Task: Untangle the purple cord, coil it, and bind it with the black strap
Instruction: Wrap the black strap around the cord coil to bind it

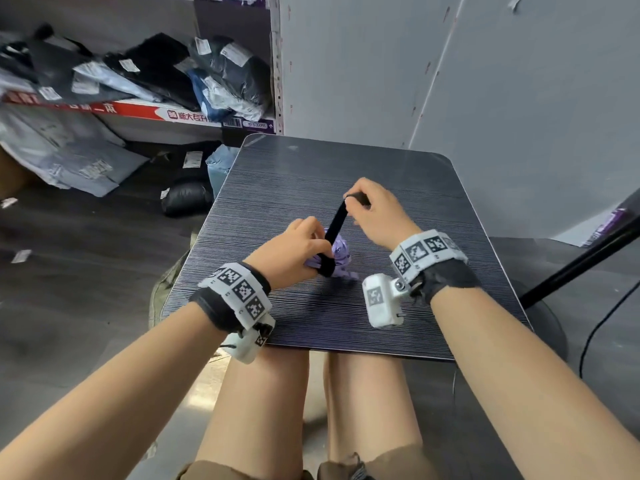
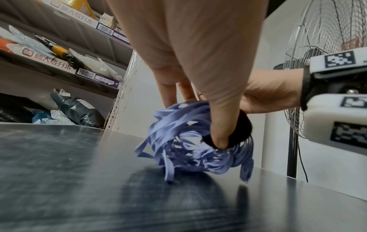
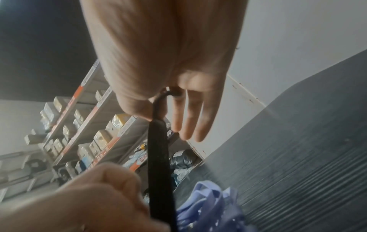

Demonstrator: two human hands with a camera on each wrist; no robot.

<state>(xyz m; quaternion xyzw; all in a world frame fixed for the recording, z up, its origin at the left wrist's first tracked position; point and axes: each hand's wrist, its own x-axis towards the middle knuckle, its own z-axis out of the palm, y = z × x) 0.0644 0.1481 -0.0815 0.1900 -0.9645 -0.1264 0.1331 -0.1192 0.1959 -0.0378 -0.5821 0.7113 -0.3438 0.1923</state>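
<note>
At the middle of the table (image 1: 398, 174), purple cord (image 1: 341, 252) bunched into a coil, left hand (image 1: 291, 251) pinching it and black strap (image 1: 335, 226) base; right hand (image 1: 375, 211) pinches strap's free end, pulled taut. Coiling done, strap looped, fastening left
</note>
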